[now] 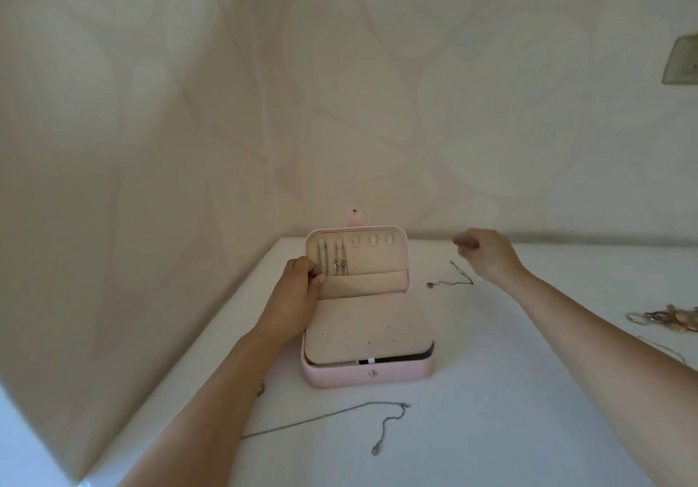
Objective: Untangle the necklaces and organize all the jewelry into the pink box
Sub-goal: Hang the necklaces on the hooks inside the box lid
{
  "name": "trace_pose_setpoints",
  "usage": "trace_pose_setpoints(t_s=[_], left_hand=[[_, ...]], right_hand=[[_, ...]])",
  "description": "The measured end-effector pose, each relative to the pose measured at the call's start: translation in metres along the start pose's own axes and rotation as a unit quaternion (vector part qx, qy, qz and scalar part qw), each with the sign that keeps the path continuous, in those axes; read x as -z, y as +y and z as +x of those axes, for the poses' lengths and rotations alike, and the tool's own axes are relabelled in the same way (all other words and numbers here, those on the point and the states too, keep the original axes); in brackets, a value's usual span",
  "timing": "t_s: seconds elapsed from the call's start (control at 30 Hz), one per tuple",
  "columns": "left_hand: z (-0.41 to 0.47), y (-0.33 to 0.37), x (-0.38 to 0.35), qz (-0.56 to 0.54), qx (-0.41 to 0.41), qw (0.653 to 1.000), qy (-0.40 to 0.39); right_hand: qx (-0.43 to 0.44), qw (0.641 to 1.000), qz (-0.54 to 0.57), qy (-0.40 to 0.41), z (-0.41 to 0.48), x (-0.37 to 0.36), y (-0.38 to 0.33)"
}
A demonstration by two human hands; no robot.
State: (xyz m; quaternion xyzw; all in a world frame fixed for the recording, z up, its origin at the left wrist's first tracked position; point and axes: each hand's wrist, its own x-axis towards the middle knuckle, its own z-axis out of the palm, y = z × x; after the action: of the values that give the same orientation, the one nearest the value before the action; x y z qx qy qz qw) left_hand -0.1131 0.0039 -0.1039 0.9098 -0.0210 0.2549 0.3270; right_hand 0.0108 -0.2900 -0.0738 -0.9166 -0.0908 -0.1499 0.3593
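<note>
Broadly, a white bench fills the lower half of the frame, with the pink box at its centre. The lid stands up toward the wall, and a pale pad covers the tray.

The left hand reaches in from the lower left to the lid's left edge. Its fingers are curled and seem to be grasping the lower end of the leftmost of the hung necklaces, just at the rim of the pocket. The right hand hovers right of the lid, fingers clenched. No chain shows between them, though the hand is blurred.

A heap of jewelry sits at the right edge of the frame. A long necklace trails across the bottom centre in front of the box. A thin necklace lies just below the right hand.

These chains look light, limp and slippery, likely to kink or knot if dragged. A pinch near the clasp or pendant should work best, lifting so the chain hangs straight before it is hooked on a free tab.
</note>
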Motion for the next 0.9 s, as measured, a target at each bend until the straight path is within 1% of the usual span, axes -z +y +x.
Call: trace_pose_setpoints(t_s=[0.07,0.1,0.37,0.47,0.57,0.7,0.77,0.83,0.9], left_hand=[[0.0,0.0,0.0,0.001,0.005,1.0,0.002],[0.0,0.0,0.0,0.001,0.006,1.0,0.004],[-0.001,0.0,-0.002,-0.006,0.013,1.0,0.015],[0.0,0.0,-0.003,0.001,0.011,1.0,0.014],[0.001,-0.001,-0.004,0.002,0.01,1.0,0.013],[0.003,-0.002,-0.006,0.004,0.01,1.0,0.014],[0.004,-0.002,-0.007,0.003,0.017,1.0,0.014],[0.003,-0.002,-0.007,0.005,0.019,1.0,0.016],[0.003,-0.002,-0.007,0.008,0.02,1.0,0.019]], right_hand=[[-0.06,0.998,-0.018,-0.013,-0.003,-0.003,0.023],[-0.073,0.997,-0.017,-0.013,-0.003,-0.005,0.031],[-0.126,0.992,0.024,-0.007,0.013,-0.021,0.039],[-0.146,0.988,0.051,-0.019,0.025,-0.025,0.039],[-0.15,0.986,0.059,-0.051,0.033,-0.022,0.042],[-0.145,0.972,0.134,-0.125,0.037,-0.008,0.048],[-0.148,0.969,0.127,-0.151,0.039,-0.003,0.051],[-0.149,0.972,0.108,-0.148,0.039,-0.002,0.053],[-0.151,0.976,0.103,-0.12,0.04,-0.003,0.054]])
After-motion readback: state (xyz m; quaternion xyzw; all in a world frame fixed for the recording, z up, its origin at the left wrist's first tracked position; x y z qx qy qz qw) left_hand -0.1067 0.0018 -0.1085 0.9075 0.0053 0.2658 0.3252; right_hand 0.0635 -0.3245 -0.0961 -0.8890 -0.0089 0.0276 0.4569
